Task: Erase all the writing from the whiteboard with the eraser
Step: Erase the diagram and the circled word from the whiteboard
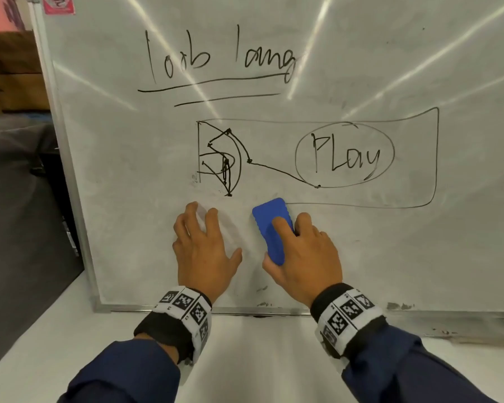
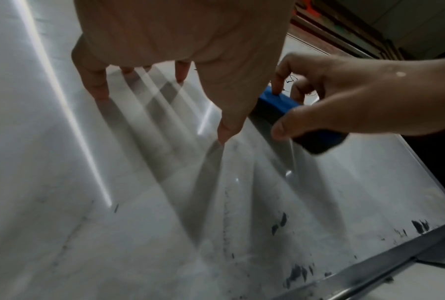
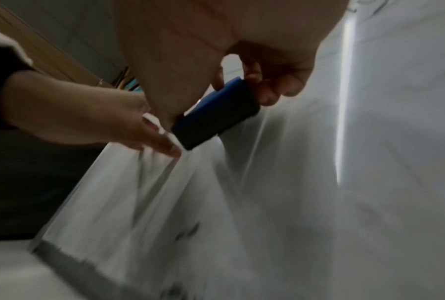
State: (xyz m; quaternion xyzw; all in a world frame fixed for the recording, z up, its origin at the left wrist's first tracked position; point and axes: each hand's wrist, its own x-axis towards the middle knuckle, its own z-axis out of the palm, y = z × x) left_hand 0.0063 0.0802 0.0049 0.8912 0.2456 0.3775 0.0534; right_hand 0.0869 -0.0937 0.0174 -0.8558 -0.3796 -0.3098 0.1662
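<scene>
A whiteboard (image 1: 361, 257) leans upright on a white table. Black writing (image 1: 216, 59) sits near its top, underlined twice. Below is a scribbled drawing (image 1: 221, 158) and a circled word "PLay" (image 1: 345, 155) inside a large outline. My right hand (image 1: 300, 248) grips a blue eraser (image 1: 269, 225) with a black felt pad (image 3: 216, 123), held against the board just below the drawing, at the left end of the outline's bottom line. My left hand (image 1: 204, 245) rests on the board left of the eraser, fingers spread, fingertips (image 2: 98, 91) touching the surface.
The board's metal frame (image 1: 157, 309) stands on the white table (image 1: 259, 359). Black ink smudges (image 2: 296, 272) lie along the board's bottom edge. Dark furniture (image 1: 18, 199) stands left of the board. A pink sticker (image 1: 58, 4) is at the top left corner.
</scene>
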